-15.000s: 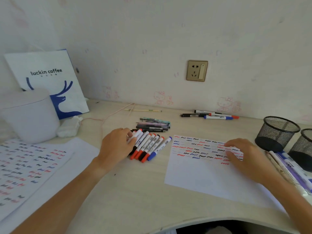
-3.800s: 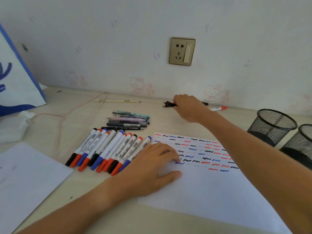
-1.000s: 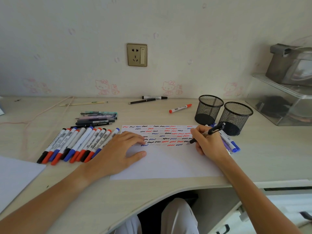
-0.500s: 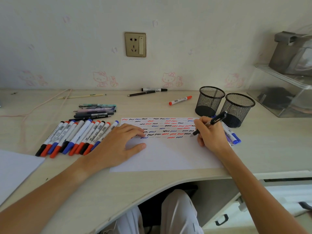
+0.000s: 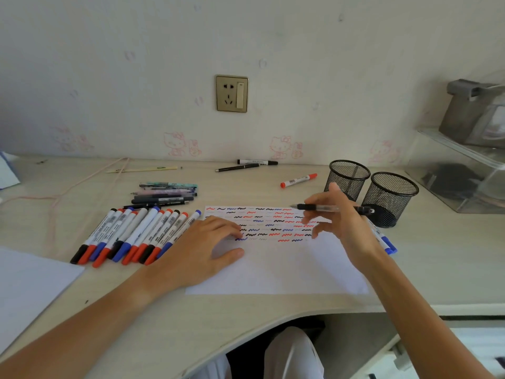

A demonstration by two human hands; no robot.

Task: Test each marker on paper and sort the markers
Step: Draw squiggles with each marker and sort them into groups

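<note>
Pinching a slim black pen with a clear barrel (image 5: 328, 208), the right hand (image 5: 344, 222) is holding it level above the white sheet of paper (image 5: 276, 266), tip pointing left, other fingers spread loosely. Half a second earlier that tip was pressing down on the sheet; now it is lifting clear. The left hand (image 5: 202, 250) is still lying flat, fingers relaxed, grip released, on the sheet's left edge. Red, blue and black squiggles are filling the paper's upper half. A row of white markers with red, blue and black caps (image 5: 134, 235) is lying on the pale wooden surface (image 5: 246, 310) just left of the paper.
</note>
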